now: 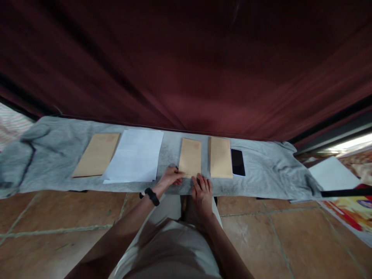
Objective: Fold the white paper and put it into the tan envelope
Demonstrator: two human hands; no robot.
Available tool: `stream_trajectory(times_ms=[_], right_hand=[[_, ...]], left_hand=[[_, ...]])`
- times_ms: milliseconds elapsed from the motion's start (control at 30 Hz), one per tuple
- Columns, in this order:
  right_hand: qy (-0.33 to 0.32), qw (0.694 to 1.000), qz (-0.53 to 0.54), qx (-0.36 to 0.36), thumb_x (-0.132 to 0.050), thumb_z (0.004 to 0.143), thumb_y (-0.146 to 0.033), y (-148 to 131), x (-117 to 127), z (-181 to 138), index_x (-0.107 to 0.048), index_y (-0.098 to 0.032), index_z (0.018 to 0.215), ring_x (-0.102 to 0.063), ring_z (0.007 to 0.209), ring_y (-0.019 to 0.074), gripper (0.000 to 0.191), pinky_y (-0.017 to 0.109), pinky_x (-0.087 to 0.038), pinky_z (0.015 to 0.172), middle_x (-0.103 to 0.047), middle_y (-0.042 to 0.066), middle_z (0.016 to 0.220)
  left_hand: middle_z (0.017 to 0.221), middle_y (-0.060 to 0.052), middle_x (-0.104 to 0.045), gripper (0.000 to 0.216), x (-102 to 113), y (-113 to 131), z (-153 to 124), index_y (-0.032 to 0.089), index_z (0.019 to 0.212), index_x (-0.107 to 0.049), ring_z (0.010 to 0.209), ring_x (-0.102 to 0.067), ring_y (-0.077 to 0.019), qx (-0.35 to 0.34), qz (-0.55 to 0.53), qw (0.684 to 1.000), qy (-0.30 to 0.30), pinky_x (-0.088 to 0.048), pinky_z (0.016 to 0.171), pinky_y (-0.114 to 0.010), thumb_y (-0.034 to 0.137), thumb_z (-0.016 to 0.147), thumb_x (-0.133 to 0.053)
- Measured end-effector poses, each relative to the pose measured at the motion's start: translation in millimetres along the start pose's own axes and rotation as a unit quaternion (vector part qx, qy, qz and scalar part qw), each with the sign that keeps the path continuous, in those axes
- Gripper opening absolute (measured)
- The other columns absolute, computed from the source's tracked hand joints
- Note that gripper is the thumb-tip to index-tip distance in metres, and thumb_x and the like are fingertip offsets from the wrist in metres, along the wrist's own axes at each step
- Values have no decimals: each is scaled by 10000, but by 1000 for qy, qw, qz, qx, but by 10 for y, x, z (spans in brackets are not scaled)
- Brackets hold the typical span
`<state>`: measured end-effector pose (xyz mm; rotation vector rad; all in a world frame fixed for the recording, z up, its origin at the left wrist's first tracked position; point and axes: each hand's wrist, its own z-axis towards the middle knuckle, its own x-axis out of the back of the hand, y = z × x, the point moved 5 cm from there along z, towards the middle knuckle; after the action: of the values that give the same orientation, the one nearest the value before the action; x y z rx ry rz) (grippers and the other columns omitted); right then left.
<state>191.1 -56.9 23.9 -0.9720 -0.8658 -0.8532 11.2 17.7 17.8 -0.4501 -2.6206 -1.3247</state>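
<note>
Head view, read left to right. A grey cloth [52, 155] lies on the tiled floor [58, 221] along the foot of a dark red curtain [186, 77], giving the paper goods a soft, clean base.

At far left the left envelope [95, 154], plain brown, lies flat. Just beside it, with its edge touching or slightly over, are white sheets [135, 160].

The left hand [171, 176], with a black wristband [151, 196], has its fingers curled at the near-left corner of the middle envelope [190, 157]. Whether they pinch the corner cannot be told. The right hand [202, 192] lies flat, fingers extended and close together, its tips at the envelope's near edge, apparently steadying it against the cloth.

The right envelope [221, 157] lies parallel and apart, followed by a phone [237, 162], screen dark and face up. The items lie side by side, so each stays fully visible. A loose white sheet [334, 174] lies at far right.

The envelopes carry faint reddish marks at their far ends. No writing is legible.
</note>
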Motion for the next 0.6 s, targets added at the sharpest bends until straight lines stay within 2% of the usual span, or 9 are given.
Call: stream_trajectory(times_ms=[133,300,433,600], right_hand=[[16,1000,0,0,-485,959,-151,-8,-45,9,-570,-242,1430,-414,1425,282,486,534,-285,1188,-512,116,1521],[1,1000,7,26,-483,934,-135,-83,-95,48,-564,-173,1424,-407,1429,286,498,524,-276,1206,-516,135,1514],[8,999,10,37,-444,936,-116,-130,-130,50,-522,-102,1446,-410,1432,271,516,491,-301,1206,-523,156,1507],[4,999,12,40,-438,946,-117,-155,-138,95,-518,-110,1454,-482,1372,252,515,444,-346,1183,-565,142,1474]], left_hand=[[525,10,-636,187,-48,-33,-3,153,790,-602,434,-593,-119,-1,-12,1000,23,-422,447,-193,301,859,-693],[512,9,-628,167,-46,-69,-8,138,780,-594,444,-591,-111,-14,-29,999,31,-394,453,-181,252,882,-662],[519,5,-639,181,-29,-76,-16,139,780,-597,457,-600,-116,-22,-53,998,10,-411,467,-184,270,891,-652],[511,15,-627,175,-35,-40,-63,139,840,-644,426,-581,-121,-44,-90,995,-23,-435,473,-210,306,848,-696]])
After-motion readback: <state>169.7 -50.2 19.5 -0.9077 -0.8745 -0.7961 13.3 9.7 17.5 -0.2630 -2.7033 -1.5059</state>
